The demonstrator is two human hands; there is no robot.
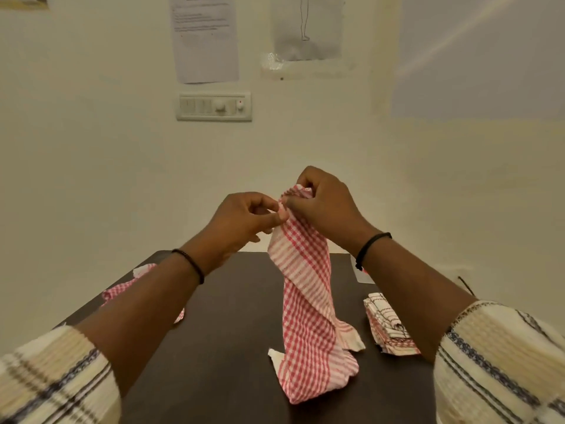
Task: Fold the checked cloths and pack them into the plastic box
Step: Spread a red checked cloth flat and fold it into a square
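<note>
Striped cream sleeves [52,381] are framing both hands: left hand [244,221] and right hand [324,203] are pinching the hanging red-checked cotton cloth [305,289] over the dark desk [229,332], probably seeking corners; spreading comes next.

Both hands [244,215] [324,203] pinch red checked cloth [305,289] above table [232,301].

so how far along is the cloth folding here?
Done: a folded stack of cloths sits on the table by the right forearm. In hand: the left hand and right hand pinch the top edge of a red checked cloth, held up with its lower end on the table, not yet folded. Left: another red checked cloth lies loose behind the left forearm. Nothing looks packed; no box is clearly visible.
</note>
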